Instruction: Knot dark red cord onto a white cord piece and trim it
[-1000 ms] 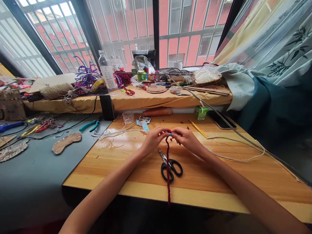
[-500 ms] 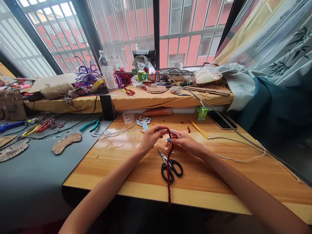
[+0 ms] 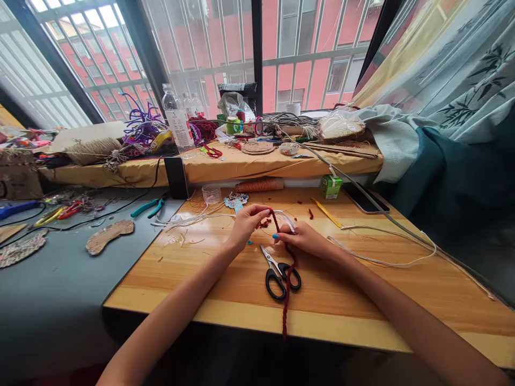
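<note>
A dark red braided cord (image 3: 286, 308) runs between both hands, and its tail hangs over the table's front edge. Thumb and fingers of my left hand (image 3: 246, 228) pinch it near its upper bend. My right hand (image 3: 306, 237) is closed around the cord lower down, with a white cord (image 3: 286, 217) passing by its fingers; whether it grips the white cord too I cannot tell. Below the hands lie scissors (image 3: 272, 261) with black handles, blades slightly apart, the red tail crossing one handle. Small red scraps (image 3: 265, 222) rest between the hands.
At the right are a yellow strip (image 3: 326, 213), a phone (image 3: 364, 197), a green box (image 3: 331, 186) and a looping pale cord (image 3: 386, 264). Teal pliers (image 3: 148, 207) lie left. Behind, a ledge (image 3: 237, 170) carries yarn and a bottle (image 3: 177, 120).
My right hand has moved slightly right and down along the red cord, and the hands are farther apart. The cord's tail has swung right, across the scissors' other handle.
</note>
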The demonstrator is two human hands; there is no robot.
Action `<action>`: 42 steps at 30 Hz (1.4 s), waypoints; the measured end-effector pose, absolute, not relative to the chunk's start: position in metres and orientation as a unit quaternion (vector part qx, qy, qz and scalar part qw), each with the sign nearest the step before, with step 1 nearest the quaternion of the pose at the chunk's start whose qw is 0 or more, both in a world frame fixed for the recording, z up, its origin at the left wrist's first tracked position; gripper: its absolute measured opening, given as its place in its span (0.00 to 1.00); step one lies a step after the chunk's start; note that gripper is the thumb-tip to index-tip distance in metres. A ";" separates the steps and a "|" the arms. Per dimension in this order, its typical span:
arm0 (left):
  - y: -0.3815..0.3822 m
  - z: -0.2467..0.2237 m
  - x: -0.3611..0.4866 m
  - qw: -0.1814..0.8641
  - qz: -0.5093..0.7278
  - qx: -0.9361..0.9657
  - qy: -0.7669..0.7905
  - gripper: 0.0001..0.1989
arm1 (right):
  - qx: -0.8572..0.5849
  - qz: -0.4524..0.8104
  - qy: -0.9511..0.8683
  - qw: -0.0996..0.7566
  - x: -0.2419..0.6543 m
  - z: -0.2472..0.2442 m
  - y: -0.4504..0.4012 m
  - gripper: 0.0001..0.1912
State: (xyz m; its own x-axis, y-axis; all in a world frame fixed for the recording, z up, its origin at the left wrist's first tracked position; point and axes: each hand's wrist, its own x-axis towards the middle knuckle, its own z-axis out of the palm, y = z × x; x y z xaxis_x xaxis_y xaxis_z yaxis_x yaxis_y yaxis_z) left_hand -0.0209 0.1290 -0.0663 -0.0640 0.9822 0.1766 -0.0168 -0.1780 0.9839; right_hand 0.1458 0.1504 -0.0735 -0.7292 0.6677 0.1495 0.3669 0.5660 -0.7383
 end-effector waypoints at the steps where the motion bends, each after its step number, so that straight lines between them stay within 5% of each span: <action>1: 0.130 -0.067 -0.021 0.432 0.563 0.524 0.471 0.10 | -0.299 0.365 -0.859 0.200 0.145 -0.073 0.149 0.16; 9: 0.130 -0.070 -0.023 0.370 0.522 0.569 0.517 0.06 | -0.252 0.284 -0.877 0.293 0.148 -0.060 0.139 0.16; 15: 0.133 -0.074 -0.022 0.381 0.483 0.625 0.481 0.08 | -0.450 0.204 -0.743 0.451 0.154 -0.065 0.154 0.17; 22: 0.128 -0.073 -0.021 0.349 0.447 0.684 0.459 0.09 | -0.437 0.085 -0.789 0.425 0.155 -0.078 0.166 0.11; 32: 0.130 -0.075 -0.019 0.406 0.480 0.638 0.444 0.12 | -0.311 0.275 -0.853 0.315 0.146 -0.072 0.150 0.13; 42: 0.130 -0.077 -0.022 0.426 0.485 0.627 0.437 0.14 | -0.325 0.230 -0.852 0.339 0.146 -0.074 0.150 0.11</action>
